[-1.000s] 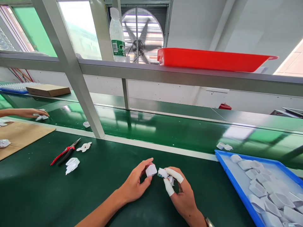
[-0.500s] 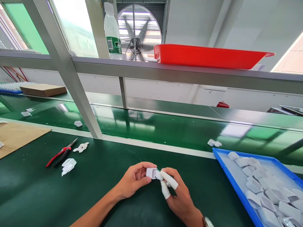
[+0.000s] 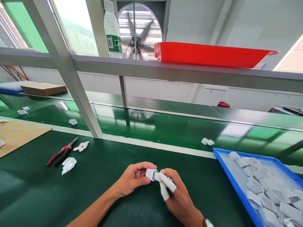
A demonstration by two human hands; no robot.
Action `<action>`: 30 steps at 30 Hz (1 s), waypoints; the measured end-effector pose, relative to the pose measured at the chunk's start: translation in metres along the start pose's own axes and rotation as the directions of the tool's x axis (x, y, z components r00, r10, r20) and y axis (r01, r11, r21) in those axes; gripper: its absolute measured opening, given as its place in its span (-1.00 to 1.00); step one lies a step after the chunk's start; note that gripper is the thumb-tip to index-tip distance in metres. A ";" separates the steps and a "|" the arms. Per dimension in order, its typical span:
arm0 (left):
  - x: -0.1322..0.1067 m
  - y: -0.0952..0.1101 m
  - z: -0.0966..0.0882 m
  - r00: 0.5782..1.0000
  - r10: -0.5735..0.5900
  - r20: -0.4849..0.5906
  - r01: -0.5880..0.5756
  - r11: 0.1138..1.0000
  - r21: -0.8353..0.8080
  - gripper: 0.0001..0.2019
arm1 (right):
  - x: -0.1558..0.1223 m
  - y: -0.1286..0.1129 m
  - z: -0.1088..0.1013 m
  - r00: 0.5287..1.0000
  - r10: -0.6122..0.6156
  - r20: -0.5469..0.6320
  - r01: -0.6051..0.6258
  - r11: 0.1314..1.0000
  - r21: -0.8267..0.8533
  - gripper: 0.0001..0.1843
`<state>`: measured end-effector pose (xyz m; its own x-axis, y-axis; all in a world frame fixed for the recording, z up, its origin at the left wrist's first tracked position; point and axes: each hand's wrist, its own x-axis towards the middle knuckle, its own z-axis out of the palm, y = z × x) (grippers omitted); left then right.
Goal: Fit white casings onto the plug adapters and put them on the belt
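Note:
My left hand [image 3: 139, 178] pinches a small white plastic housing [image 3: 150, 174] between thumb and fingers. White finger cots cover two fingertips of my right hand [image 3: 174, 189], which grips a smaller white part [image 3: 157, 176] up against the housing's right end. A speck of green shows by this part, but the fingers hide most of it. Both hands are close together above the dark green work mat [image 3: 132, 208].
At right lies a blue-rimmed tray [image 3: 233, 184] of white housings. Pliers [image 3: 62, 152] and white pieces [image 3: 68, 165] lie at left near cardboard [image 3: 21, 135]. Behind runs a green conveyor belt [image 3: 146, 126] carrying white parts [image 3: 207, 142]. Overhead, a shelf beam [image 3: 142, 66] bears a red tray [image 3: 208, 56] and a bottle [image 3: 113, 34].
The white parts on the belt have shifted left. My hands stay in nearly the same place, with the right fingers and the small part slightly turned against the housing.

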<state>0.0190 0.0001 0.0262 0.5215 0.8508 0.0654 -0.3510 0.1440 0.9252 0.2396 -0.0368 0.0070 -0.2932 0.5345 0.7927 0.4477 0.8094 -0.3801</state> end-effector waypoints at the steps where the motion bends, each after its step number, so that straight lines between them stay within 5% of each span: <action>1: 0.000 0.000 0.000 1.000 0.001 0.008 -0.001 1.000 -0.003 -0.63 | 0.000 0.000 0.000 1.000 0.000 0.006 0.000 1.000 0.001 -0.25; 15: 0.000 -0.006 0.007 0.995 -0.079 -0.054 0.073 0.992 -0.101 -0.60 | 0.001 -0.011 0.004 0.991 0.043 0.126 -0.037 0.998 -0.047 -0.38; 24: 0.001 -0.003 0.019 0.994 -0.089 -0.057 0.076 0.976 -0.206 -0.60 | -0.002 -0.011 0.010 0.990 0.143 -0.011 -0.141 0.986 0.089 -0.38; 30: 0.000 -0.010 0.014 0.993 -0.108 -0.053 0.097 0.979 -0.181 -0.62 | -0.004 -0.012 0.009 0.988 0.150 0.020 -0.151 0.981 0.121 -0.48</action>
<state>0.0335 -0.0088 0.0224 0.5148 0.8556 -0.0548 -0.4336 0.3150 0.8442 0.2277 -0.0461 0.0038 -0.2397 0.6547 0.7169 0.3810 0.7426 -0.5508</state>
